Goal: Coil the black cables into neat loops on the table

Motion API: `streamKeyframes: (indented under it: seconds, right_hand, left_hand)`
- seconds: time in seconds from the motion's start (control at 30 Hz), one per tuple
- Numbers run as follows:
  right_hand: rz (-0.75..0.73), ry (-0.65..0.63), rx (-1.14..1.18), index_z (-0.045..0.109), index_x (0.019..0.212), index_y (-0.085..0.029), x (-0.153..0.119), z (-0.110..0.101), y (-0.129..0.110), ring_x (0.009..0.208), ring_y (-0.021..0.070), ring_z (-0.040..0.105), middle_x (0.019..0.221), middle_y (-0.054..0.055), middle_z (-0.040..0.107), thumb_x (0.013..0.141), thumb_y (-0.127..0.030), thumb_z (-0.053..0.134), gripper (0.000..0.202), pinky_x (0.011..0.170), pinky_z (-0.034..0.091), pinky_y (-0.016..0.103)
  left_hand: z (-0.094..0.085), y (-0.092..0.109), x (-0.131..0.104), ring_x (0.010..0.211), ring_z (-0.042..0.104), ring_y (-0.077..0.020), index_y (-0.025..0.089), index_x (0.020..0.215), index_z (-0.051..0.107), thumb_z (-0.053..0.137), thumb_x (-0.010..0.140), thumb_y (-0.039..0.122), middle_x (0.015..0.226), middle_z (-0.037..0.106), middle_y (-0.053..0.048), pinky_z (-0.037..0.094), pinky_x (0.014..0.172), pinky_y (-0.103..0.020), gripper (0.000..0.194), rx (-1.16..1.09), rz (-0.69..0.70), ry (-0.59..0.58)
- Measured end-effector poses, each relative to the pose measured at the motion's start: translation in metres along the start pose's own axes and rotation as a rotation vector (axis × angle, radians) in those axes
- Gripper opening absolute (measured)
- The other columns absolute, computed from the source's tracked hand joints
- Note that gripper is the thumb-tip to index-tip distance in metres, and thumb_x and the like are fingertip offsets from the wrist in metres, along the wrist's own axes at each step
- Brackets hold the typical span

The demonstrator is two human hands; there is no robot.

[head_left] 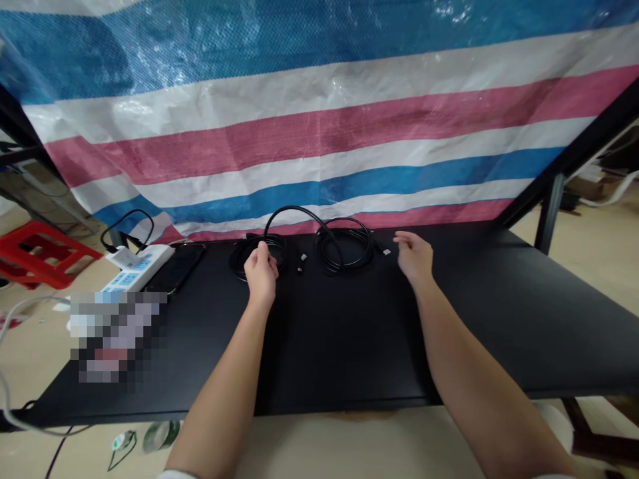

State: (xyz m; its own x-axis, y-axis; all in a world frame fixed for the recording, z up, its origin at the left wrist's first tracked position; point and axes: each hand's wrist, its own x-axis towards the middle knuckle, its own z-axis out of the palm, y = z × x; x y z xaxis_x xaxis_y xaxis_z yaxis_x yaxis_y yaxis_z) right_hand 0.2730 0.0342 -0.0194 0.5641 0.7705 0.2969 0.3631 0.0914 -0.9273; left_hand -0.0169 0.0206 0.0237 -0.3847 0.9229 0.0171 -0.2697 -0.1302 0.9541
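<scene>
My left hand (261, 271) is closed round a black cable, near the left coil of black cable (238, 261). From this fist the cable arcs up and over to the right coil of black cable (367, 256) on the black table. My right hand (415, 256) hovers at the right of that coil, its fingers loosely bent and apart, with nothing visible in them. Close to its fingertips lies a cable plug with a pale end (386, 252). Between the coils rest a small light connector piece (303, 257) and a small dark one (300, 269).
A white power strip (158, 256) with a plugged-in charger (123, 258) lies at the table's left, beside a dark phone (180, 266). A striped plastic sheet (319, 146) hangs along the back. A red stool (47, 253) stands left of the table.
</scene>
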Motion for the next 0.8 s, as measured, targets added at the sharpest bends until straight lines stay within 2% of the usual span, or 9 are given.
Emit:
streamKeyframes:
  seconds: [0.07, 0.13, 0.23, 0.3, 0.43, 0.5, 0.6, 0.7, 0.8]
  right_hand:
    - [-0.087, -0.027, -0.174, 0.069, 0.081, -0.025, -0.001, 0.005, 0.008, 0.086, 0.0260, 0.057, 0.086, 0.006, 0.071, 0.069, -0.020, 0.054, 0.020, 0.084, 0.045, 0.045]
    - [-0.156, -0.114, -0.265, 0.070, 0.082, -0.027, -0.003, 0.010, 0.013, 0.090, 0.0276, 0.056, 0.092, 0.006, 0.071, 0.069, -0.017, 0.054, 0.022, 0.088, 0.043, 0.048]
    - [-0.230, -0.222, -0.336, 0.069, 0.074, -0.028, -0.005, 0.013, 0.018, 0.088, 0.0282, 0.055, 0.088, 0.005, 0.071, 0.068, -0.017, 0.058, 0.017, 0.087, 0.043, 0.050]
    - [-0.253, -0.223, -0.389, 0.067, 0.067, -0.028, -0.005, 0.012, 0.018, 0.084, 0.0283, 0.055, 0.078, 0.005, 0.069, 0.067, -0.021, 0.062, 0.009, 0.082, 0.045, 0.048]
    - [-0.140, -0.159, -0.489, 0.063, 0.062, -0.027, -0.004, 0.008, 0.016, 0.076, 0.0281, 0.057, 0.063, 0.005, 0.061, 0.062, -0.028, 0.068, 0.005, 0.069, 0.046, 0.044]
    - [-0.063, -0.152, -0.505, 0.063, 0.067, -0.026, -0.004, 0.008, 0.017, 0.074, 0.0277, 0.059, 0.064, 0.005, 0.060, 0.057, -0.025, 0.069, 0.012, 0.065, 0.046, 0.041]
    - [-0.041, -0.135, -0.490, 0.062, 0.065, -0.025, -0.003, 0.008, 0.019, 0.074, 0.0281, 0.060, 0.068, 0.007, 0.060, 0.051, -0.018, 0.069, 0.017, 0.065, 0.046, 0.040]
    - [-0.017, -0.059, -0.399, 0.056, 0.055, -0.024, -0.001, 0.008, 0.018, 0.073, 0.0280, 0.060, 0.066, 0.007, 0.059, 0.050, -0.014, 0.064, 0.014, 0.066, 0.047, 0.041]
    - [0.156, 0.011, -0.135, 0.047, 0.053, -0.025, 0.002, 0.005, 0.011, 0.064, 0.0242, 0.060, 0.059, 0.004, 0.057, 0.053, -0.014, 0.059, 0.016, 0.057, 0.047, 0.037]
  left_hand:
    - [0.001, 0.006, -0.001, 0.030, 0.020, -0.0029, 0.020, 0.055, 0.039, 0.057, 0.079, 0.050, 0.038, 0.027, 0.010, 0.015, 0.032, -0.016, 0.043, -0.075, -0.069, -0.013]
    - [0.002, 0.009, -0.001, 0.029, 0.019, -0.0026, 0.020, 0.055, 0.039, 0.058, 0.079, 0.050, 0.038, 0.026, 0.010, 0.014, 0.032, -0.016, 0.043, -0.136, -0.123, -0.022]
    - [0.001, 0.012, -0.001, 0.029, 0.019, -0.0027, 0.020, 0.055, 0.039, 0.058, 0.079, 0.050, 0.038, 0.026, 0.010, 0.014, 0.032, -0.017, 0.043, -0.212, -0.176, -0.046]
    - [-0.002, 0.015, 0.000, 0.029, 0.020, -0.0032, 0.020, 0.057, 0.039, 0.057, 0.080, 0.050, 0.039, 0.027, 0.010, 0.015, 0.032, -0.017, 0.042, -0.256, -0.180, -0.048]
    - [-0.011, 0.025, 0.008, 0.029, 0.021, -0.0036, 0.020, 0.059, 0.040, 0.055, 0.082, 0.048, 0.040, 0.029, 0.010, 0.016, 0.033, -0.018, 0.039, -0.302, -0.099, 0.037]
    - [-0.018, 0.032, 0.013, 0.030, 0.023, -0.0036, 0.020, 0.060, 0.040, 0.052, 0.085, 0.044, 0.040, 0.031, 0.009, 0.017, 0.034, -0.018, 0.037, -0.306, -0.039, 0.115]
    - [-0.027, 0.039, 0.021, 0.031, 0.024, -0.0037, 0.020, 0.061, 0.038, 0.048, 0.088, 0.038, 0.042, 0.033, 0.009, 0.019, 0.035, -0.019, 0.033, -0.303, 0.017, 0.234]
    - [-0.032, 0.040, 0.027, 0.032, 0.027, -0.0038, 0.021, 0.063, 0.035, 0.050, 0.086, 0.036, 0.044, 0.034, 0.010, 0.022, 0.037, -0.019, 0.032, -0.270, 0.043, 0.302]
    - [-0.035, 0.039, 0.031, 0.033, 0.028, -0.0037, 0.021, 0.064, 0.035, 0.050, 0.084, 0.032, 0.046, 0.034, 0.010, 0.023, 0.038, -0.019, 0.027, -0.239, 0.026, 0.366]
